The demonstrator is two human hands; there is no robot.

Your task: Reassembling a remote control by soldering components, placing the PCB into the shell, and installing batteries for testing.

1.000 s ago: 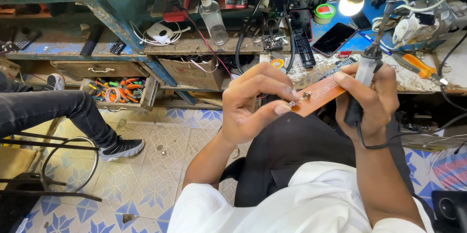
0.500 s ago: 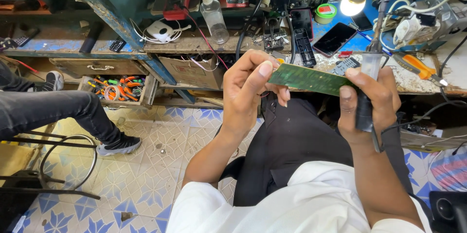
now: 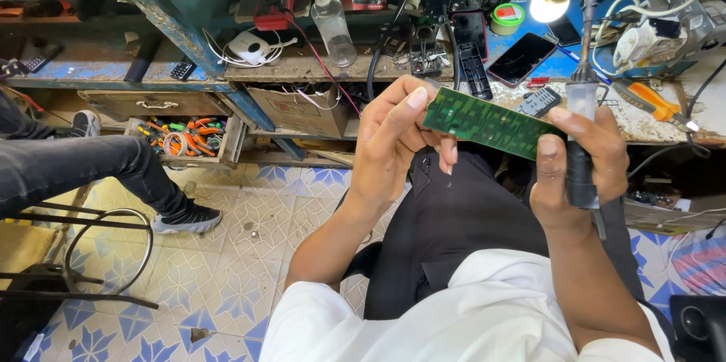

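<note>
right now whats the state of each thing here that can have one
left hand: gripping the left end of the circuit board
right hand: holding the board's right end and the soldering iron
green circuit board: held up off the bench, tilted, green face up
soldering iron: upright, tip up
lamp bulb: lit
plastic bottle: upright, capped
tool drawer: open
phone: lying flat, screen dark

Circuit board: glossy green laminate. Soldering iron: matt black plastic grip, metal shaft. Bench: rough worn wood, chipped blue paint. Bottle: clear plastic. Floor: smooth patterned tile.
</note>
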